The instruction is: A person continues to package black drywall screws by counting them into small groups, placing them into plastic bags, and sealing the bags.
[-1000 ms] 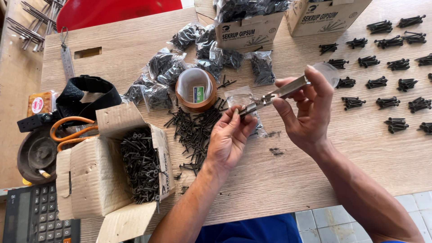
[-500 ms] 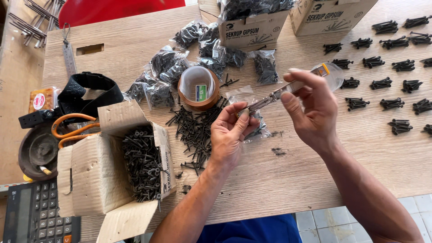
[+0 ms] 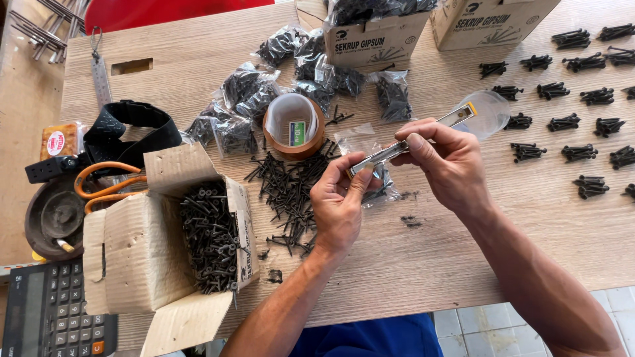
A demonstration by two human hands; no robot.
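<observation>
The right hand (image 3: 450,165) has lowered the slim metal stapler (image 3: 410,142) onto the clear plastic screw bag (image 3: 377,182), pinched shut by the left hand (image 3: 340,205); both hands grip closed.

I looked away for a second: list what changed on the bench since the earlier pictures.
The right hand turned palm-down over the stapler, fingers now curled on top. The left hand moved up to the stapler's front end, pinching the small clear bag there. Both keep their hold. The tape roll, open box of screws and screw piles lie as before.
</observation>
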